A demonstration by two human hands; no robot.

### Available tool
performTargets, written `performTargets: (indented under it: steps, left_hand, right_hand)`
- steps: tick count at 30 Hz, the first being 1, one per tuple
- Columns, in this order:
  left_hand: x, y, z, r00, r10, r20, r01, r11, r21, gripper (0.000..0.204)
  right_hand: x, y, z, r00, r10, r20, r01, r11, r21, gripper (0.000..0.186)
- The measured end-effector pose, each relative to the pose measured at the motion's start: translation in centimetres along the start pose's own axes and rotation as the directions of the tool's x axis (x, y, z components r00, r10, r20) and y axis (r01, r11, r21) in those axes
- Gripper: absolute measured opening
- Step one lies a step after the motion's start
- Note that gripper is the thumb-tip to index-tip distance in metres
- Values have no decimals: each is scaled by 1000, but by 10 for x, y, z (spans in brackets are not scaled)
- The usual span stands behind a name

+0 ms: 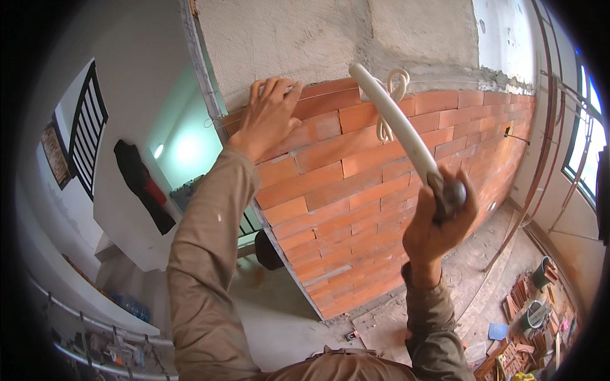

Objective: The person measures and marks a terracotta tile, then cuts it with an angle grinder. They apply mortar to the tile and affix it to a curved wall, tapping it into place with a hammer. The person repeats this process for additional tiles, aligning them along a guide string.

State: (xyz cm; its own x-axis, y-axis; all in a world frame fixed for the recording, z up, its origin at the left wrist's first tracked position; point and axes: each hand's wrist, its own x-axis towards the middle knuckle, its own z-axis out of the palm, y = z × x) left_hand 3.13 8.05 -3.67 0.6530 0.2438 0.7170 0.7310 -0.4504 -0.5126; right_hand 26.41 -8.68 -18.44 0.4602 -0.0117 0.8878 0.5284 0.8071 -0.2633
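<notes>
My left hand (268,120) is at the upper left end of an orange brick wall (356,178). Its fingers curl over the upper edge of a top-row brick (327,101), while the thumb lies against the front face. Closed around the dark, rounded head of a hammer, my right hand (438,222) is lower and farther right. The hammer's (400,127) long cream handle points up and left, across the wall. Part of its head is hidden by my fingers. Behind the handle hangs a looped cream cord (395,95). A thin string (337,91) runs along the top row.
A grey upright strip (206,89) edges the wall's left end. Rough plaster (286,38) rises behind the top row. On the right stand thin metal poles (540,159); at lower right are buckets (537,314) and broken bricks (508,355). A railing (89,130) is at far left.
</notes>
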Motion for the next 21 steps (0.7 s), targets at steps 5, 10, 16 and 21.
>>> performTargets:
  steps: [5, 10, 16, 21]
  left_hand:
    - [-28, -28, -31, 999, -30, -15, 31, 998, 53, 63]
    - [-44, -44, -43, 1000, -20, -10, 20, 998, 64, 55]
    - [-42, -33, -36, 999, 6, -45, -4, 999, 46, 48]
    - [-31, -23, -25, 997, -4, -79, 8, 999, 51, 50]
  right_hand:
    - [-44, 0, -29, 1000, 12, 16, -12, 999, -47, 50]
    - [-57, 4, -14, 993, 87, 79, -87, 996, 1, 50]
    - [-77, 9, -5, 976, 168, 140, -174, 984, 32, 49]
    - [-92, 7, -15, 957, 246, 154, -250, 968, 8, 49]
